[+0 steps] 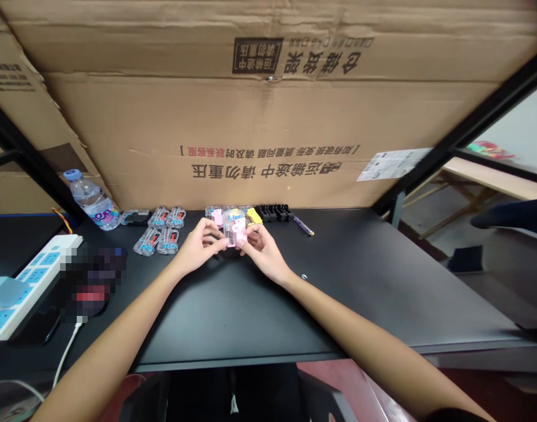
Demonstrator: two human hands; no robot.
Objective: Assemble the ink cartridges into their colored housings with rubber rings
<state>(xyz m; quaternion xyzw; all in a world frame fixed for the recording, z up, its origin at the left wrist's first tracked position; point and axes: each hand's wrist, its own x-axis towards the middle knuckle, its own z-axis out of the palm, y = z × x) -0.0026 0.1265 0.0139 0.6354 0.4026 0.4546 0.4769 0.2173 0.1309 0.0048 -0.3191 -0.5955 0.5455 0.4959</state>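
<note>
Both hands meet over the black table (233, 322), holding a small clear package with a pink item inside (235, 230). My left hand (201, 245) pinches its left edge between thumb and fingers. On the other side, my right hand (263, 252) grips the right edge, fingers partly behind it. Just beyond the hands lie more clear packages with pink pieces (215, 215), a yellow piece (254, 215) and a row of black parts (274, 213). Several clear packages with red and blue details (158, 231) lie left of my left hand.
A water bottle (92, 200), a white power strip (35, 281) and a blurred-out device with a white cable (92, 287) are at the left. A thin pen-like item (304, 226) lies right of the black parts. Cardboard (250, 117) stands behind the table.
</note>
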